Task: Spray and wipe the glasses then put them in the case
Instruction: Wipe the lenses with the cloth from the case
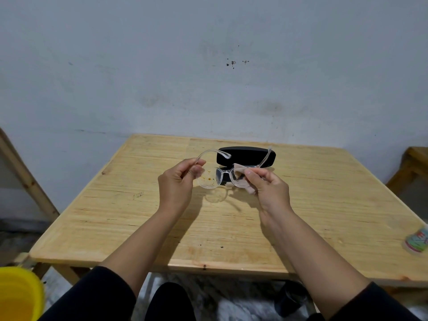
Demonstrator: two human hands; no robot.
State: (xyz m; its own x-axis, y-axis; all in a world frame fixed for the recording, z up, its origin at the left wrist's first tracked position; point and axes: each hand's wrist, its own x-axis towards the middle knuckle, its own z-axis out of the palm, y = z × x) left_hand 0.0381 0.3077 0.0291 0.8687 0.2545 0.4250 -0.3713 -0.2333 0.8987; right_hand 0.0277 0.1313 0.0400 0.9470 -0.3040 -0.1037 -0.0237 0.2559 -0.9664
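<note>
Clear-framed glasses (209,180) are held above the wooden table (139,228), their arms unfolded. The left lens carries small yellowish specks. My left hand (177,181) pinches the frame at its left hinge. My right hand (268,186) presses a beige cloth (240,173) onto the right lens, covering most of it. A black glasses case (246,155) lies closed on the table just behind the glasses. Part of a spray bottle (416,240) with a colourful label lies at the table's right edge, cut off by the frame.
A grey wall stands right behind the table. A yellow bucket (19,295) sits on the floor at the lower left. Wooden furniture (414,167) shows at the far right and a slanted wooden leg (27,179) at the left.
</note>
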